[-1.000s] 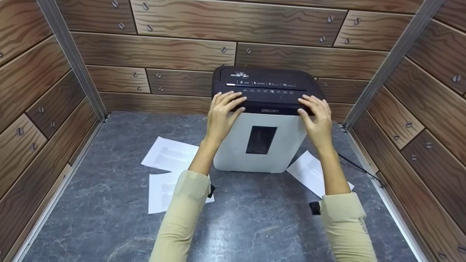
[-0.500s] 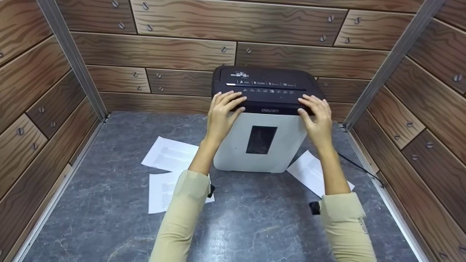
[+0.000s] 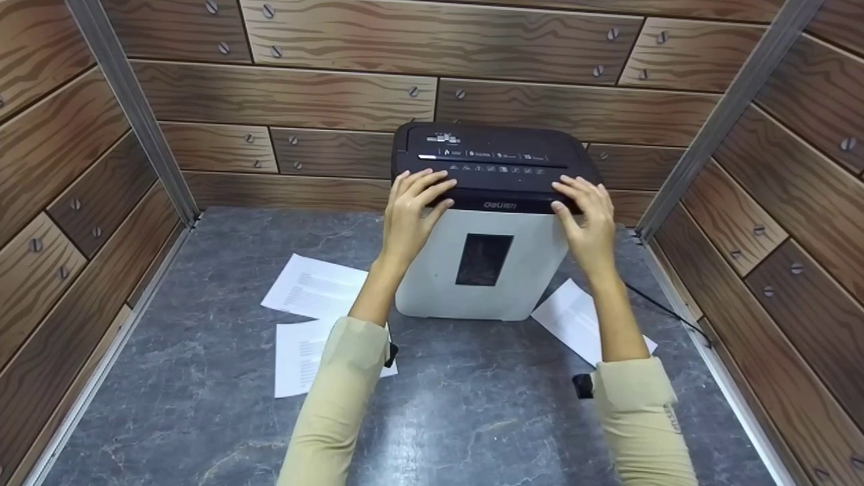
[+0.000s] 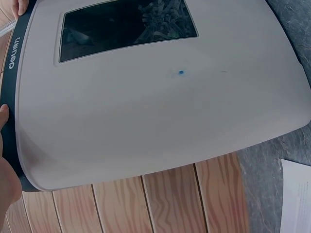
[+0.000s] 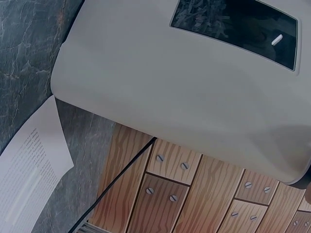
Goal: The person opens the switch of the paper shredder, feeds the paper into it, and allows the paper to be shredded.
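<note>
A paper shredder [image 3: 432, 270] with a black top [image 3: 503, 181] and pale body stands upright toward the back. My left hand [image 3: 409, 214] grips the front left corner of that top, fingers bent over its surface and thumb at the front edge. At the front right corner my right hand [image 3: 588, 217] holds it the same way. Shredded strips [image 4: 165, 22] show behind the dark window [image 4: 102, 36] in the left wrist view. Only part of the left hand's thumb side [image 4: 7, 182] enters that view. In the right wrist view the right hand is almost wholly out of frame.
Two printed sheets [image 3: 317, 287] lie left of the shredder, partly behind the left forearm. Another printed sheet [image 3: 570, 320] lies at its right, partly under the right forearm. A black cord [image 3: 665, 310] runs along the right side. Wood-patterned walls [image 3: 337, 101] enclose the grey marbled surface [image 3: 196, 378].
</note>
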`<state>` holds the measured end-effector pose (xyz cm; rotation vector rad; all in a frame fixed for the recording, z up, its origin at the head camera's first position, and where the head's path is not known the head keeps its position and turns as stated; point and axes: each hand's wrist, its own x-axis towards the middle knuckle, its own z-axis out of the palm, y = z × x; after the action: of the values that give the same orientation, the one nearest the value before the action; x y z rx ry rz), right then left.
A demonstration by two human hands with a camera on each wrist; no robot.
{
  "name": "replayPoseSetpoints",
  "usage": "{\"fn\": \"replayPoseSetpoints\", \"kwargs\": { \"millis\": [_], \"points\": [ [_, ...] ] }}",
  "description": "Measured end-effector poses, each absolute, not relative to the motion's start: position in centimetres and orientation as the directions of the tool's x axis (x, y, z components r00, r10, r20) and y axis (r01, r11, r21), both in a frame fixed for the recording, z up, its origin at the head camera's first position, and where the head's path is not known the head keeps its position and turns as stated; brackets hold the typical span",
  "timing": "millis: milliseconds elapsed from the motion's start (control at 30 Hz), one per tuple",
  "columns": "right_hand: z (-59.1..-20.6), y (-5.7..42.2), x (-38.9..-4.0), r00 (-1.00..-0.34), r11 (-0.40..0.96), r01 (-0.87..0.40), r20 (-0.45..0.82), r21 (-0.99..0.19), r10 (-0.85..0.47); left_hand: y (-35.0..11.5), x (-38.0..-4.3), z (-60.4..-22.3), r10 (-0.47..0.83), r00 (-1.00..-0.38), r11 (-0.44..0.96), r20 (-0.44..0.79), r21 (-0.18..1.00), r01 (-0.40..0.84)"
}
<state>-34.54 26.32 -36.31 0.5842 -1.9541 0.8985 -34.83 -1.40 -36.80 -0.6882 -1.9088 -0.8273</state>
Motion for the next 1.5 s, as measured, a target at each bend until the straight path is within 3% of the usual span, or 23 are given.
{"fn": "replayPoseSetpoints", "kwargs": {
  "millis": [433,833,1000,1133,1267,1367,1500],
  "points": [
    [-36.4,26.4,-34.7,-0.506,0.637,-0.683,0.86,-0.358,-0.06,-1.4,-34.8,-36.8,0.123,-0.41,0.618,0.904,0.254,0.744],
    [-36.4,26.0,-34.3,-0.491,0.656,-0.673,0.869,-0.34,-0.054,-1.5,-34.2,-36.3,0.152,-0.467,0.641,0.871,0.272,0.717],
    [-37.3,23.8,-32.8,-0.368,0.565,-0.778,0.928,-0.275,-0.055,-2.0,-32.6,-36.9,0.121,-0.409,0.601,0.904,0.262,0.756],
    [-39.0,20.5,-31.5,-0.267,0.394,-0.902,0.946,-0.178,-0.183,-2.8,-30.6,-38.3,0.099,-0.387,0.573,0.917,0.265,0.775],
    [-42.4,17.0,-30.7,-0.303,0.295,-0.934,0.887,-0.203,-0.349,-3.9,-29.4,-41.3,0.104,-0.471,0.591,0.876,0.327,0.738],
    [-45.7,14.3,-30.3,-0.346,0.291,-0.929,0.817,-0.229,-0.461,-5.0,-29.2,-44.3,0.119,-0.621,0.642,0.775,0.417,0.644],
    [-50.2,11.2,-29.5,-0.396,0.329,-0.915,0.684,-0.235,-0.612,-7.0,-29.2,-48.6,0.147,-0.835,0.726,0.53,0.516,0.455]
  ]
}}
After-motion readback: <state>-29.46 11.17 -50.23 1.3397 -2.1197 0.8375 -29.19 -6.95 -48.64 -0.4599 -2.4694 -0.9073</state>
